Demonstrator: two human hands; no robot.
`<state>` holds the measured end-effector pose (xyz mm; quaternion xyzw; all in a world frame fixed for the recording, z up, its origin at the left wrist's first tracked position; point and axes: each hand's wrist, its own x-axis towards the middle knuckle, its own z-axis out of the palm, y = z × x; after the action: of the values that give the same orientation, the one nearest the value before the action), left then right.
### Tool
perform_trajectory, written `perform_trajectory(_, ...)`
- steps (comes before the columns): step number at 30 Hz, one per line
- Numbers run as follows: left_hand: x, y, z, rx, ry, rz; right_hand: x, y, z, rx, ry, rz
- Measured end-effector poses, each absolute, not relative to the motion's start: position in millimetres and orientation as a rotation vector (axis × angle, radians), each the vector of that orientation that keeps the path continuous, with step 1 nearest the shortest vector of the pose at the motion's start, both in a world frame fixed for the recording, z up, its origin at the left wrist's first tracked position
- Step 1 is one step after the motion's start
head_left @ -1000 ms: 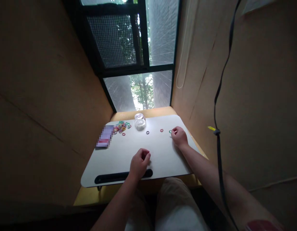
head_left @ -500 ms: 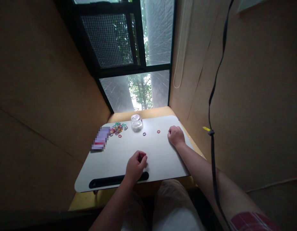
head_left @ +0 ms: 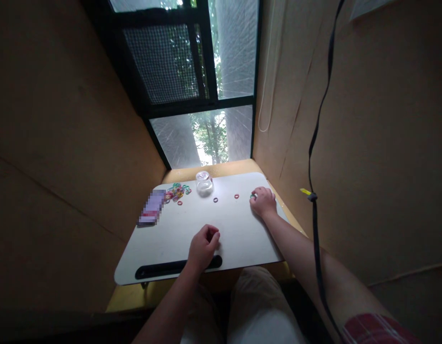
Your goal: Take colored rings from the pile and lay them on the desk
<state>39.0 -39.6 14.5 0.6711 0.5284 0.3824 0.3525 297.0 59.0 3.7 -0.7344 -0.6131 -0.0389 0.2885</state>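
At the right side of the white tabletop (head_left: pixel 242 229), my right hand (head_left: pixel 264 202) has thumb and fingers closed around a small green hair tie (head_left: pixel 253 196), which shows only in part. A red hair tie (head_left: pixel 236 196) lies to the left of that hand, and a dark purple one (head_left: pixel 215 200) lies farther left. My left hand (head_left: pixel 203 246) rests near the front edge, fingers curled and thumb against them; whatever they may hold is hidden. A mixed pile of coloured hair ties (head_left: pixel 176 192) sits at the back left, with a single red-pink tie (head_left: pixel 180 203) in front of it.
A clear plastic jar (head_left: pixel 205 184) stands at the back of the tabletop. A phone (head_left: pixel 152 207), blurred out, lies on the left. Along the front edge runs a black slot strip (head_left: pixel 160 270). A dark strap (head_left: pixel 316 143) hangs before the right arm.
My right fingers have closed over the green hair tie, briefly covering nearly all of it. The left hand has kept its curled pose. The view has shifted slightly.
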Motion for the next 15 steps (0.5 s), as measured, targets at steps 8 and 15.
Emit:
perform_trajectory(8,37.7,-38.1,11.6,1.737,1.372,0.986,297.2,58.9,1.5,-1.924,-1.642,-0.136)
perform_trajectory(15,38.2,-42.3,12.5,1.74,1.363,0.997,290.2,54.7,0.3,-1.91,-2.031,-0.07)
